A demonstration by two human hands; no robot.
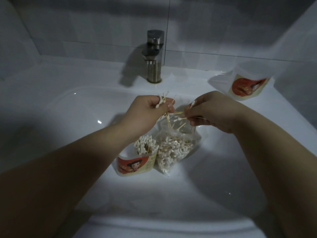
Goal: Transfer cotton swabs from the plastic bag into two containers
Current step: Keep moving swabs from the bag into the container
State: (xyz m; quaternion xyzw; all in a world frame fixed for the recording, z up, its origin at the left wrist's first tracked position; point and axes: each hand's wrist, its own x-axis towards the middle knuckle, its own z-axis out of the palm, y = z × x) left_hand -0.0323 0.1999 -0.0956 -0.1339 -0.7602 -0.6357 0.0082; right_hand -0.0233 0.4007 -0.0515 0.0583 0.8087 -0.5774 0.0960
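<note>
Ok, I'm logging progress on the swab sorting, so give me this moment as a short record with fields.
place: white sink, faucet at the back
left hand: grips a bunch of cotton swabs
right hand: pinches a few more, tangled with that bunch, above the bag
plastic bag: in the basin, open, many swabs inside
labelled container: in the basin beside the bag, swabs standing in it
second container: on the ledge at right, no swabs visible inside

The left grip point(151, 111) pinches a tangled bunch of cotton swabs point(162, 103); the right grip point(214, 111) pinches several more. Beneath both grips lies the plastic bag point(173, 148), touching a container point(137, 163) holding swabs, below the left grip.
</note>
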